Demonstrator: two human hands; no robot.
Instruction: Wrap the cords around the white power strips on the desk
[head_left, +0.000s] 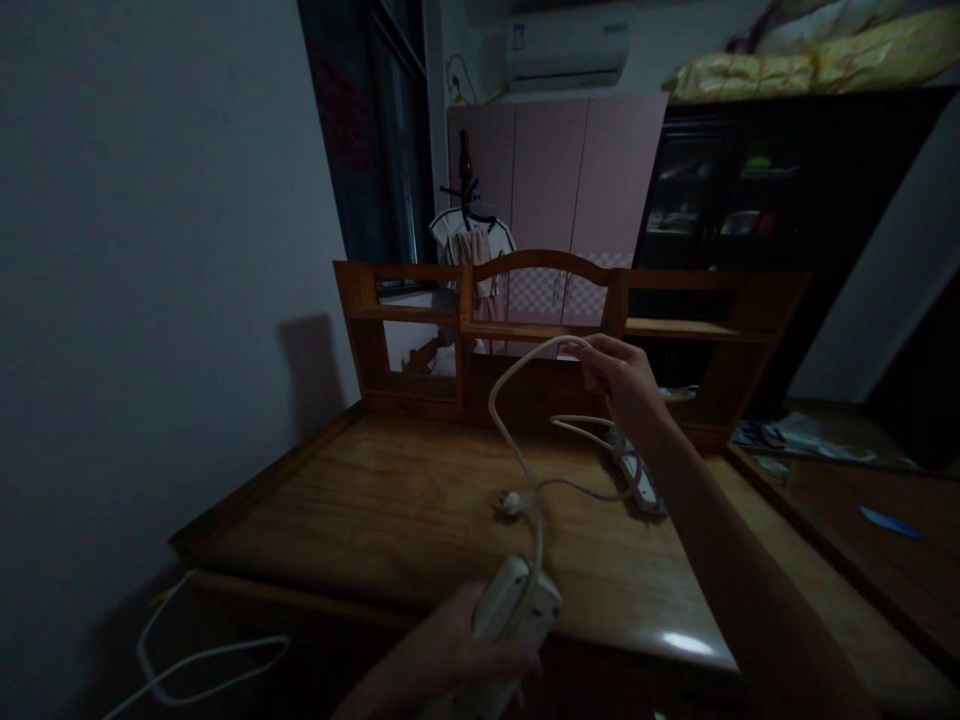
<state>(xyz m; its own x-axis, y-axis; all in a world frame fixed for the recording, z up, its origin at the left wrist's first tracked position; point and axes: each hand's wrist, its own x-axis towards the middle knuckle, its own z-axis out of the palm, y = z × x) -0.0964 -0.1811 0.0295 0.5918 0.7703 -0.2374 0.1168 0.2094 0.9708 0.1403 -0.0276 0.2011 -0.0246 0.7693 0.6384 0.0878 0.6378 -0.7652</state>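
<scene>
My left hand (461,650) is closed around a white power strip (517,605) at the desk's front edge. From the strip's end a white cord (504,415) rises in a curve to my right hand (616,372), whose fingers pinch it above the desk. A plug (513,503) with its prongs showing lies on the desktop between the hands. Beneath my right forearm, a second white power strip (640,482) rests on the wood, partly hidden, with a looped cord (581,428) beside it.
The wooden desk (375,490) carries a shelf unit (469,385) along its back. A wall (165,250) stands at the left, with another white cord (217,655) hanging below. Behind are a pink wardrobe (551,170), a dark cabinet (750,150) and a clothes stand (466,170).
</scene>
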